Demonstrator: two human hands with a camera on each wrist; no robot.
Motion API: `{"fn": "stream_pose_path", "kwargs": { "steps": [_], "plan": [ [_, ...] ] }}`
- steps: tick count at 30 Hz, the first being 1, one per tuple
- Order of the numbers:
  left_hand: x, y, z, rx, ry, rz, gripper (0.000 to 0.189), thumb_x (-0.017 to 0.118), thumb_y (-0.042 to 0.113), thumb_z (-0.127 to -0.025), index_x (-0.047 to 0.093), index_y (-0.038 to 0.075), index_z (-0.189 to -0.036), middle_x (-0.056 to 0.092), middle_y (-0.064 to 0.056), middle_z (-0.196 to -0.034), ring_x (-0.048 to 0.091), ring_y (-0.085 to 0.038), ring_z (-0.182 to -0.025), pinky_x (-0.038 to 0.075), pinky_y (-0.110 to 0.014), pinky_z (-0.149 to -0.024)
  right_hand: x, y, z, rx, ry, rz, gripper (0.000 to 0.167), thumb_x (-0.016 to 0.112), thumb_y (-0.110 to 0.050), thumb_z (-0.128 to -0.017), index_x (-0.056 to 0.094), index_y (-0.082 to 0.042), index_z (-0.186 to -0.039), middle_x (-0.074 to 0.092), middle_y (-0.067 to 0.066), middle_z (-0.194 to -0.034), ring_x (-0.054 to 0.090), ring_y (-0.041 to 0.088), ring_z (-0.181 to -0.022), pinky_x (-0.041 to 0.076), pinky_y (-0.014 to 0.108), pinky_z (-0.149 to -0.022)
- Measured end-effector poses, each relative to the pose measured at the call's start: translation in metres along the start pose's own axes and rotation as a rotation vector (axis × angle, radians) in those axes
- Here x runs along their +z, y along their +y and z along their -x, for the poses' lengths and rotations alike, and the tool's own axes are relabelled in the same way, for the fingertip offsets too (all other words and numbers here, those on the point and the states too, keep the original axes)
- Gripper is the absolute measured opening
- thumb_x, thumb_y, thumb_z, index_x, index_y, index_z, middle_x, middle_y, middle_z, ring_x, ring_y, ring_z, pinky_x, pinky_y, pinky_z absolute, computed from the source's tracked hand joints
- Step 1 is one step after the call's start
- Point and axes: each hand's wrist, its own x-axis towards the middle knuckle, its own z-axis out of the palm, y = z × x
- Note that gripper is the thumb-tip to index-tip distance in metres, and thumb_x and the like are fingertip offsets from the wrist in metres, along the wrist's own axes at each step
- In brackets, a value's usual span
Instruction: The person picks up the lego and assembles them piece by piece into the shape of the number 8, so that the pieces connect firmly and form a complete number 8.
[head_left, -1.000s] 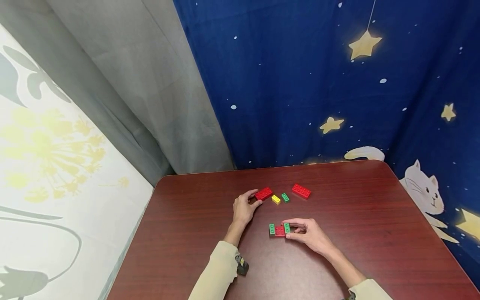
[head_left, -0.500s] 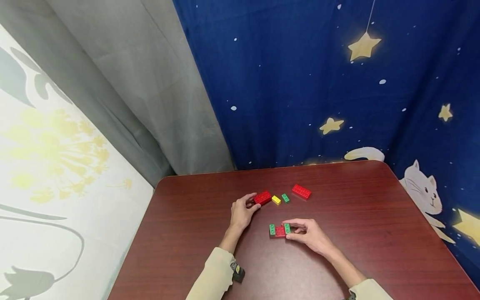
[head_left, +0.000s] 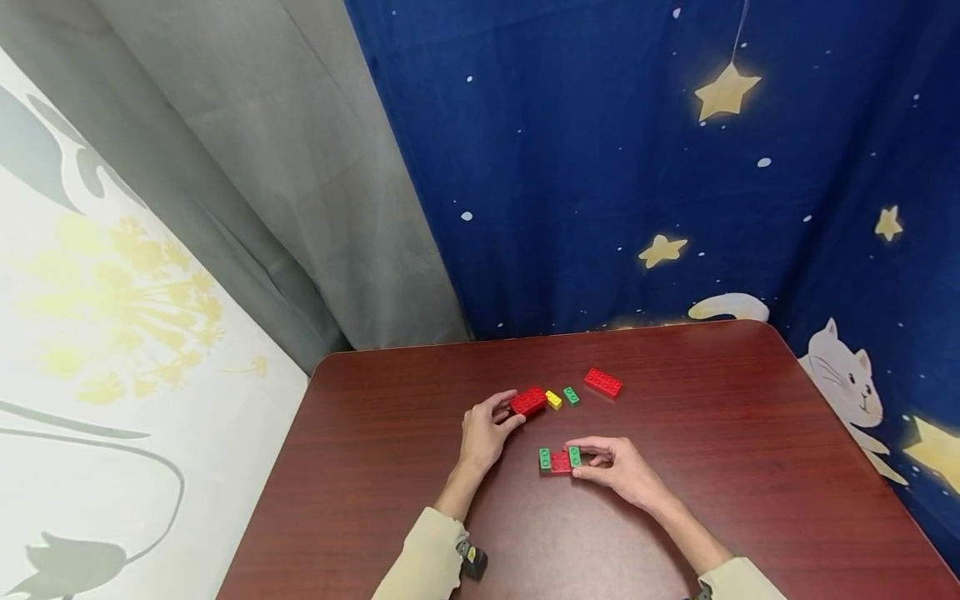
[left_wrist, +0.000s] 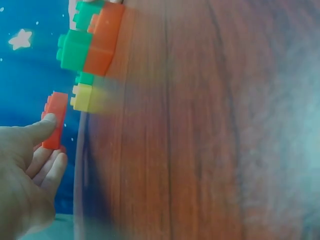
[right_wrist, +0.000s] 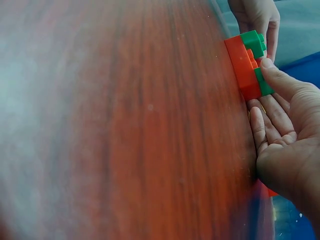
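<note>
My left hand [head_left: 482,433] pinches a red toy building brick [head_left: 528,401] between thumb and fingers, its studs facing up. In the left wrist view the thumb lies across that brick [left_wrist: 56,122]. Just right of it sit a small yellow brick [head_left: 553,400] and a small green brick [head_left: 572,396]. Nearer me, my right hand [head_left: 621,472] grips the right end of a joined piece: a red brick [head_left: 559,462] with a green brick [head_left: 544,460] on its left end and another green brick [head_left: 574,457] on its right end.
Another red brick [head_left: 603,382] lies farther back on the dark wooden table [head_left: 697,392]. A blue curtain with stars [head_left: 600,167] and a grey curtain [head_left: 300,167] hang behind the table. A small dark wrist camera [head_left: 474,562] is worn at the left sleeve.
My left hand has drawn the red brick a little toward me, first slightly left, then back right beside the yellow brick. The right hand and joined bricks have stayed in place.
</note>
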Motion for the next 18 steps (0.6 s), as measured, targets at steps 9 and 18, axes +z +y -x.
{"fn": "stream_pose_path", "kwargs": {
  "steps": [9, 18],
  "plan": [
    [-0.002, 0.013, 0.013, 0.026, -0.049, 0.067, 0.047, 0.087, 0.011, -0.089, 0.074, 0.009, -0.134, 0.075, -0.009, -0.128, 0.075, -0.024, -0.111, 0.06, -0.033, -0.092, 0.002, 0.0, 0.0, -0.002, -0.011, -0.009, 0.04, 0.088, -0.02, -0.09, 0.077, -0.01, -0.127, 0.078, 0.006, -0.115, 0.071, 0.013, -0.083, 0.058, 0.024, -0.074],
    [-0.003, 0.019, 0.029, 0.075, -0.131, 0.115, 0.048, 0.085, 0.012, -0.091, 0.072, 0.009, -0.137, 0.073, -0.006, -0.132, 0.074, -0.02, -0.113, 0.059, -0.029, -0.094, 0.002, 0.001, -0.001, -0.021, -0.004, -0.023, 0.043, 0.089, -0.02, -0.089, 0.076, -0.007, -0.129, 0.077, 0.008, -0.117, 0.071, 0.013, -0.082, 0.058, 0.024, -0.075]
  ]
}}
